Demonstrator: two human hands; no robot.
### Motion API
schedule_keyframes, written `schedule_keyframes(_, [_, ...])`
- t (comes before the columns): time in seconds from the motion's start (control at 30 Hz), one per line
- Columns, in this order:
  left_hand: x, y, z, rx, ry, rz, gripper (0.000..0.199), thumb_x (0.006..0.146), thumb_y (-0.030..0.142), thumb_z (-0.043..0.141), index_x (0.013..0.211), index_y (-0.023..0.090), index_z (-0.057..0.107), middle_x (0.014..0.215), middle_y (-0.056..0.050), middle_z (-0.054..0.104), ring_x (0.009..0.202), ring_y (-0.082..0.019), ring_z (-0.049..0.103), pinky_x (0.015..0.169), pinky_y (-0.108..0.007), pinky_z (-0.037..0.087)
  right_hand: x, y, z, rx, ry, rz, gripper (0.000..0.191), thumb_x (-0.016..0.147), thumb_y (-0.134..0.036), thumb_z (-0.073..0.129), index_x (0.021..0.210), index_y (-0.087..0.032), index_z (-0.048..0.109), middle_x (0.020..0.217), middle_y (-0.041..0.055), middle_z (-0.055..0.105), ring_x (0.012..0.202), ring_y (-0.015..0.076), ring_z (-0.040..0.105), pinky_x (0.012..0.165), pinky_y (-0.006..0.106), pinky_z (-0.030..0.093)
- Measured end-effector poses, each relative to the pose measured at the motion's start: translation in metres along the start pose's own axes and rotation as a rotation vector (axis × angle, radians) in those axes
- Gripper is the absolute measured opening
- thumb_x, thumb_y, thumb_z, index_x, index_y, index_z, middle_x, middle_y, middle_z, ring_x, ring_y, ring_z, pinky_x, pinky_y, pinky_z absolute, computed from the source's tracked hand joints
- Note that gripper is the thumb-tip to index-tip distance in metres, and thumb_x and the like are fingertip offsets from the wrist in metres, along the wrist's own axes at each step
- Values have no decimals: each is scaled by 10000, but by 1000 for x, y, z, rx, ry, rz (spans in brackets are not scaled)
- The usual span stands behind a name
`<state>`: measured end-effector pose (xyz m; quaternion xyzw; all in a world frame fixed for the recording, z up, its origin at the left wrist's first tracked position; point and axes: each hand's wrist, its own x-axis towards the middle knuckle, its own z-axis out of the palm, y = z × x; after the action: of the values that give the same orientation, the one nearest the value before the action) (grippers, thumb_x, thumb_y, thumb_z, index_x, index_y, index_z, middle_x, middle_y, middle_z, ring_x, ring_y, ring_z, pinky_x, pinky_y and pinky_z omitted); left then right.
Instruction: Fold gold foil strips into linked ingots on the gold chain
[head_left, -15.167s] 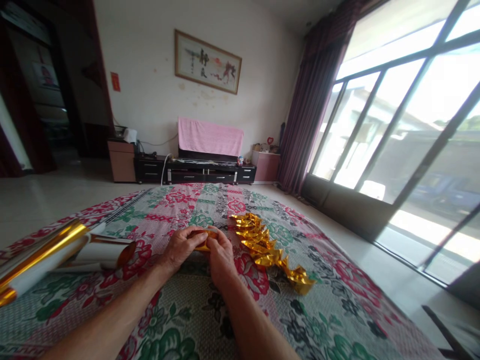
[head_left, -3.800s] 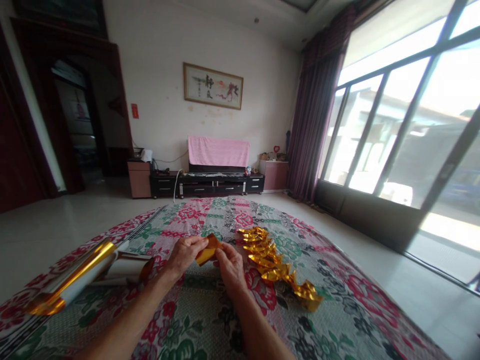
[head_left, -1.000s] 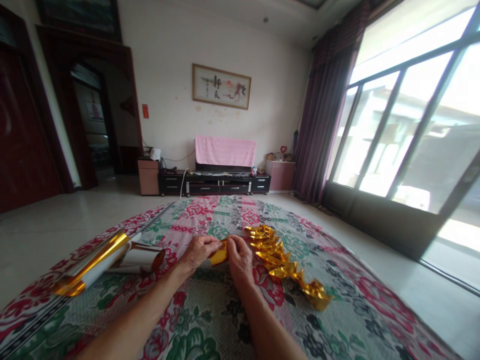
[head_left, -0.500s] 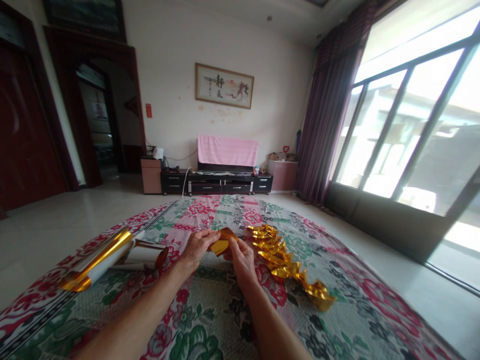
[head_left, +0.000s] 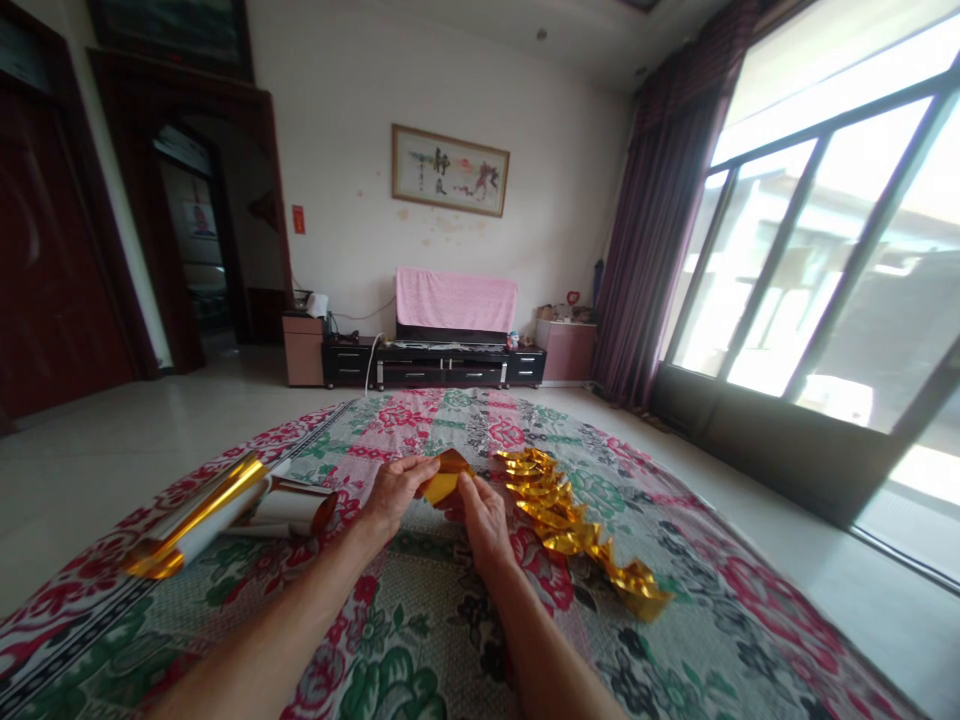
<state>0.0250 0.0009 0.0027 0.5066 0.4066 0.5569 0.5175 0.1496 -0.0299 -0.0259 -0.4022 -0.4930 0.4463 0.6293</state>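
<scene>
A small piece of gold foil paper (head_left: 442,486), partly folded, is held in the air between my two hands. My left hand (head_left: 397,492) pinches its left edge between thumb and fingers. At its right edge, my right hand (head_left: 484,510) grips it with the thumb on top; some of those fingers are hidden. To the right, a row of folded gold foil pieces (head_left: 556,512) runs over the flowered cloth (head_left: 420,620). Rolled gold foil sheets (head_left: 199,520) with white undersides lie on the cloth to the left.
Beyond the cloth, a low black cabinet (head_left: 450,372) stands against the wall, with a pink cloth (head_left: 456,298) draped above it. Large windows and a purple curtain (head_left: 649,240) are on the right. Doorways are on the left.
The gold foil piece between my hands has tilted slightly, and its lower flap looks a little different. Both hands keep their hold in nearly the same place.
</scene>
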Motion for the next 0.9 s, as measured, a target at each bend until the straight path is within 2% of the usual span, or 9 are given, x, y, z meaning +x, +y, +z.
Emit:
schedule_keyframes(0.3, [6, -7, -3, 37, 31, 24, 343, 557, 403, 697, 761, 127, 698, 588, -25, 640, 496, -121, 530, 534, -245, 390, -2, -2, 2, -102, 4, -38, 433, 738, -538, 512, 681, -123, 622, 559, 46, 642, 474, 119, 550, 488, 213, 447])
schedule_keyframes(0.47, [7, -6, -3, 25, 51, 22, 340, 551, 401, 701, 746, 124, 694, 579, -17, 625, 487, -107, 512, 516, -233, 374, -2, -4, 3, -126, -13, -46, 434, 749, -530, 497, 695, -126, 643, 584, 50, 657, 472, 108, 547, 479, 197, 435])
schedule_keyframes(0.67, [5, -2, -3, 22, 58, 44, 329, 562, 402, 693, 730, 120, 688, 535, 3, 588, 475, -92, 471, 473, -213, 326, -2, -1, 3, -222, -109, -67, 422, 754, -505, 507, 726, -122, 679, 677, 73, 690, 560, 140, 607, 501, 208, 446])
schedule_keyframes(0.9, [6, -3, -4, 17, 63, 21, 327, 550, 409, 697, 727, 134, 688, 555, 1, 608, 497, -104, 504, 486, -219, 338, -4, -2, 3, -260, -127, -86, 428, 778, -493, 482, 752, -125, 699, 675, 68, 693, 553, 133, 597, 505, 204, 432])
